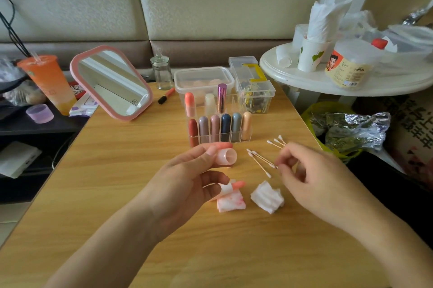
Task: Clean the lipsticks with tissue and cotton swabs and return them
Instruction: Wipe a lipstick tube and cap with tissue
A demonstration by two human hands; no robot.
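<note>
My left hand [187,177] pinches a pale pink lipstick cap [226,156] between thumb and forefinger, its open end facing right. Lower fingers of the same hand hold the uncapped coral lipstick [236,185]. Under it lies a tissue stained pink [230,203], and a clean folded tissue [267,197] lies to its right. My right hand [311,177] pinches the end of a cotton swab [262,159] from a loose group on the table; more swabs [277,142] lie farther back. A clear organizer [220,127] holds several capped lipsticks.
Behind the organizer stand a lidded plastic box [203,77] and a clear clip box [255,93]. A pink-framed mirror [112,84], a glass jar [162,72] and an orange drink cup [48,81] are at the back left. A white round side table [328,81] stands on the right.
</note>
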